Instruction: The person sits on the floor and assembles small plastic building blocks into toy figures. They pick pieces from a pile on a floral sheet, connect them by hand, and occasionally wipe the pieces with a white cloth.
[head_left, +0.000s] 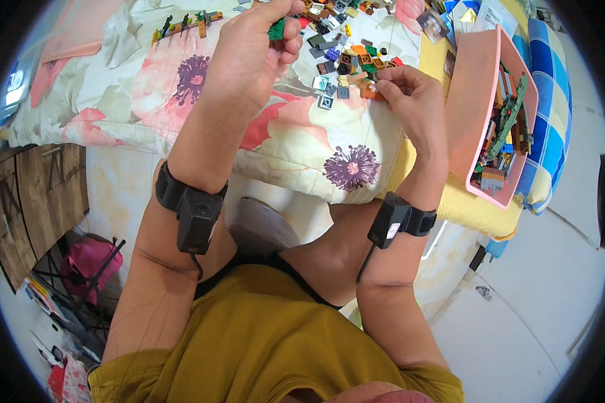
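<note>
My left hand (252,57) is raised over the flowered cloth (275,158), its fingers curled around a green toy brick (277,29) that shows partly between them. Lower and to the right, my right hand (417,101) pinches a small orange toy brick (370,92) at the near right edge of a brick pile. Loose toy bricks (346,59) in grey, brown, black, orange and green lie spread between and beyond the hands. Part of that pile is hidden behind my left hand.
A pink bin (460,111) holding more brick pieces stands on a yellow cloth (474,215) at the right. Beside it lies a blue checked cushion (548,101). An assembled strip of bricks (188,27) rests at the far left. Papers (467,17) lie at the far right.
</note>
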The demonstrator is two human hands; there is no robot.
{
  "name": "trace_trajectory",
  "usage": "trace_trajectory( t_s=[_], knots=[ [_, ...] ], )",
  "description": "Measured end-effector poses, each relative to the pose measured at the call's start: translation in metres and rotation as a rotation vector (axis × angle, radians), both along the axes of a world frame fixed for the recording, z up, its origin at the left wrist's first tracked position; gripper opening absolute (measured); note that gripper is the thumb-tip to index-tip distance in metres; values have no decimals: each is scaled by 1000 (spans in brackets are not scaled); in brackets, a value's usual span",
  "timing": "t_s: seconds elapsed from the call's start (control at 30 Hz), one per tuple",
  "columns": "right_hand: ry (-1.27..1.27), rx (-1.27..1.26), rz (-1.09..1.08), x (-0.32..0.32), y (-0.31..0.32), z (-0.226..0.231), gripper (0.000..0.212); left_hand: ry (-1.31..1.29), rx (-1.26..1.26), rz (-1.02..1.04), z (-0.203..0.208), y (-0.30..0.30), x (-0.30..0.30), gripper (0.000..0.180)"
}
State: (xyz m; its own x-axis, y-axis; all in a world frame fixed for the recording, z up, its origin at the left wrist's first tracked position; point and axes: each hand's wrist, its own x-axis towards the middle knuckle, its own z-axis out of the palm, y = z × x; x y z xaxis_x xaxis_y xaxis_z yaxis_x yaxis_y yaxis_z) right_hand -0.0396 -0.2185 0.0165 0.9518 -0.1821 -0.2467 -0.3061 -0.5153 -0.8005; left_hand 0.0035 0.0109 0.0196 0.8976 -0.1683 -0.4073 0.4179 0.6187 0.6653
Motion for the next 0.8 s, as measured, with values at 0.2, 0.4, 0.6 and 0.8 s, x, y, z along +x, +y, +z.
trace_trajectory(
  t_s=[0.2,0.4,0.6,0.8],
  knots=[
    [-268,6,-128,3,13,-1,11,-76,-53,-32,-12,6,2,25],
    [-582,-240,-26,17,28,-14,15,-86,48,35,-14,0,-1,24],
    [-639,-522,117,36,58,-31,19,-5,39,81,-8,-5,-6,24],
    [-478,115,-110,45,59,-19,11,-22,85,67,-6,-7,-8,26]
  ],
)
